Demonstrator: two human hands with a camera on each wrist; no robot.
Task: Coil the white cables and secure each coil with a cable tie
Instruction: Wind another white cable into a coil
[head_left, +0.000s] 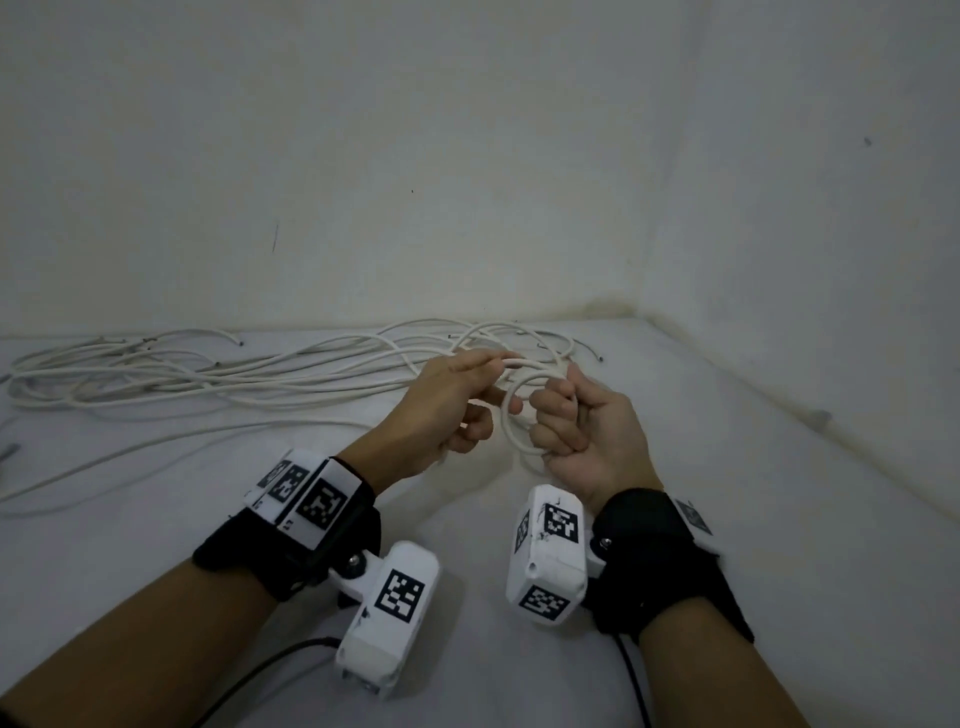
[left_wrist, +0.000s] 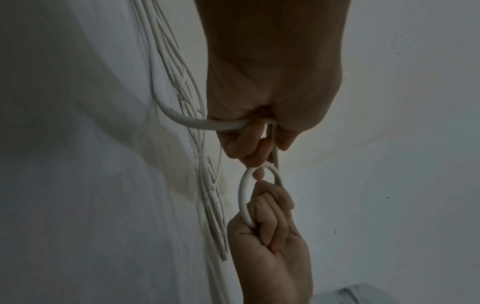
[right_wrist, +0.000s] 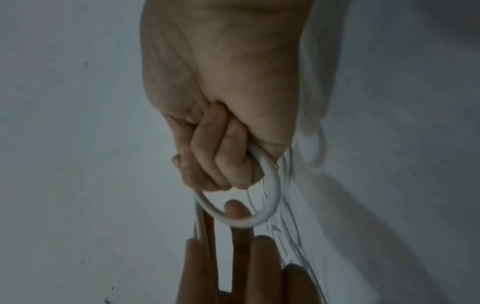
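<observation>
Right hand: the right hand (head_left: 587, 421) is a closed fist, fingers curled round the small coil (head_left: 511, 415), gripping it at the coil's 3 o'clock side in the head view.
Left hand: the left hand (head_left: 447, 410) pinches the white cable (head_left: 511, 362) between thumb and forefinger at the coil's 11 o'clock; one finger (right_wrist: 235, 209) reaches into the ring, and the lower fingers are loosely curled.
Coil: a small ring of cable held upright above the white surface (head_left: 727, 519), between the two hands. How many turns it has cannot be told.
Running cable: from the left hand's pinch it leads into the ring; a further length (left_wrist: 197, 122) leaves the hand towards the pile.
Loose cables: a long tangle of white cables (head_left: 208, 374) lies on the surface from 9 o'clock to 12 o'clock of the hands, against the wall (head_left: 467, 156).
Wrists: each carries a black strap with a white camera box (head_left: 548, 556) bearing black-and-white markers.
</observation>
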